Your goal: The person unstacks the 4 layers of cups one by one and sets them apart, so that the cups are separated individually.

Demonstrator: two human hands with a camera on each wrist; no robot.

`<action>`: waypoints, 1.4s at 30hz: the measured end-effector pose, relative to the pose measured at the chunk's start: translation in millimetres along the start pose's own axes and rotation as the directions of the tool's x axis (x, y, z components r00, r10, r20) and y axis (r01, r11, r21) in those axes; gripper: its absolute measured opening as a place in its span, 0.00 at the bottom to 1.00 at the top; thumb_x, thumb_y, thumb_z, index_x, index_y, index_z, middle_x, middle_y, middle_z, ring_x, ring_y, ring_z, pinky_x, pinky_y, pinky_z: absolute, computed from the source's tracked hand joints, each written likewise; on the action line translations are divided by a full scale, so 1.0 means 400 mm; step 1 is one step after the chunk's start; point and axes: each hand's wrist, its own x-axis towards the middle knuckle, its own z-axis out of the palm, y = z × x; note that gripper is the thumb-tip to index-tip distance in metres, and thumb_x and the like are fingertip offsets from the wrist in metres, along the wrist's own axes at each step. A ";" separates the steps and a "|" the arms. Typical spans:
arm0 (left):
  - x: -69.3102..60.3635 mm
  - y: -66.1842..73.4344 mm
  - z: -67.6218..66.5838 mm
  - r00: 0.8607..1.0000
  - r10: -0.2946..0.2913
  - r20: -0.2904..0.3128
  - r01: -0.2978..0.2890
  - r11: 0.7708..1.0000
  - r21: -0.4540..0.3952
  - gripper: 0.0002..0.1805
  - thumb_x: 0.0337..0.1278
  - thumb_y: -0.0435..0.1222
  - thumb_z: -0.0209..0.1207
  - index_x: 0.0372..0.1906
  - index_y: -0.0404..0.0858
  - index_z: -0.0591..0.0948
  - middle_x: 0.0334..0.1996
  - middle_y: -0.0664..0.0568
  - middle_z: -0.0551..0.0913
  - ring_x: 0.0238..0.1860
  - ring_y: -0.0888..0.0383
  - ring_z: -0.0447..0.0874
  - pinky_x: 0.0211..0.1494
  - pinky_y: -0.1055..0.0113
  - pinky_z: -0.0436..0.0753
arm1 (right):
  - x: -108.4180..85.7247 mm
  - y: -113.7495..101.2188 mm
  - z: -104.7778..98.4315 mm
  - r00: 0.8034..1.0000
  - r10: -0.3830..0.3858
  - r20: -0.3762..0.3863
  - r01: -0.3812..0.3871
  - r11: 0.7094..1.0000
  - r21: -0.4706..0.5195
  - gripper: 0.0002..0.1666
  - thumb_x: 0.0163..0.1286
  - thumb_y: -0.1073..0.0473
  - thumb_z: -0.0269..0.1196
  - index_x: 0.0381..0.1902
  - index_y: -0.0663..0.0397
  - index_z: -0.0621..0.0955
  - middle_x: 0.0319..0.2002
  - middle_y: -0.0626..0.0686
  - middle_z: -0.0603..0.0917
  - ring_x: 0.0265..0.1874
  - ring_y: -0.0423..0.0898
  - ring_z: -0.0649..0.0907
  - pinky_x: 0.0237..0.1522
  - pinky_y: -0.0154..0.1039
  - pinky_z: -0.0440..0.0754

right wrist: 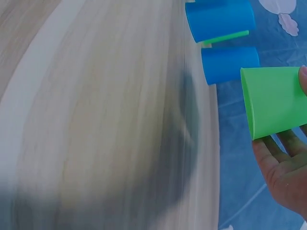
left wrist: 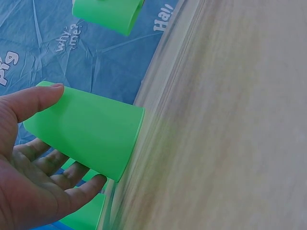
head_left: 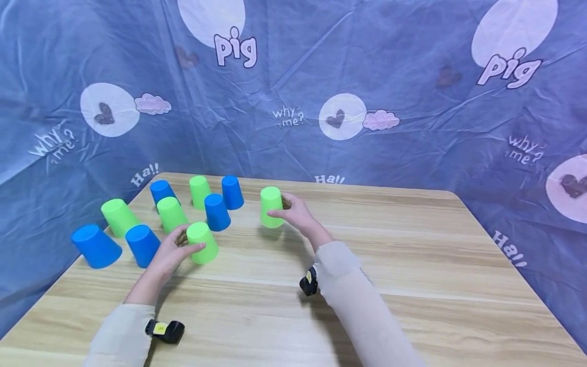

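Note:
My left hand (head_left: 170, 255) holds an upside-down green cup (head_left: 202, 243) at the left-centre of the table, thumb on the near side. In the left wrist view this cup (left wrist: 91, 129) has its rim close to the tabletop; I cannot tell whether it touches. Farther back, my right hand (head_left: 297, 211) grips another upside-down green cup (head_left: 270, 206) between thumb and fingers. The right wrist view shows that cup (right wrist: 276, 100) held a little above the table. Nearest the left hand stand a blue cup (head_left: 141, 246) and a green cup (head_left: 171, 214).
More upside-down cups stand on the left: a blue cup (head_left: 95, 247), a green cup (head_left: 119, 218), and at the back a blue (head_left: 161, 189), a green (head_left: 199, 192) and two blue cups (head_left: 217, 212). The wooden table (head_left: 412, 265) meets a printed blue cloth (head_left: 293, 76) behind.

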 end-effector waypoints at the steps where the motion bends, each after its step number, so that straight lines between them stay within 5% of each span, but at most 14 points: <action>1: 0.000 -0.001 0.000 1.000 -0.001 -0.001 0.001 1.000 0.000 0.43 0.45 0.41 0.62 0.63 0.32 0.52 0.62 0.36 0.52 0.61 0.40 0.47 0.59 0.46 0.52 | 0.003 -0.001 0.008 1.000 0.006 -0.001 -0.006 1.000 0.000 0.35 0.47 0.64 0.67 0.55 0.56 0.69 0.46 0.55 0.76 0.45 0.47 0.74 0.49 0.39 0.70; 15: -0.005 -0.010 0.003 1.000 -0.023 -0.007 0.023 1.000 -0.012 0.42 0.45 0.40 0.61 0.63 0.33 0.52 0.62 0.36 0.51 0.61 0.40 0.46 0.59 0.46 0.51 | 0.029 0.024 0.099 0.997 0.072 -0.037 -0.070 0.996 0.048 0.33 0.48 0.64 0.66 0.55 0.58 0.69 0.47 0.56 0.75 0.47 0.50 0.73 0.50 0.40 0.69; 26: 0.001 -0.014 0.008 1.000 -0.023 -0.001 0.023 1.000 -0.021 0.42 0.45 0.40 0.62 0.63 0.33 0.53 0.62 0.37 0.52 0.61 0.41 0.47 0.59 0.46 0.51 | 0.036 0.036 0.149 0.993 0.104 -0.055 -0.105 0.994 -0.020 0.34 0.48 0.62 0.67 0.55 0.57 0.69 0.48 0.54 0.74 0.48 0.48 0.72 0.50 0.39 0.68; 42: 0.008 -0.001 0.006 1.000 -0.022 -0.004 0.022 1.000 -0.015 0.41 0.45 0.39 0.61 0.63 0.34 0.53 0.62 0.38 0.52 0.61 0.41 0.47 0.59 0.46 0.51 | 0.029 0.036 0.178 0.992 0.095 -0.080 -0.097 0.995 -0.024 0.35 0.50 0.63 0.66 0.57 0.57 0.68 0.51 0.55 0.73 0.50 0.49 0.71 0.52 0.40 0.67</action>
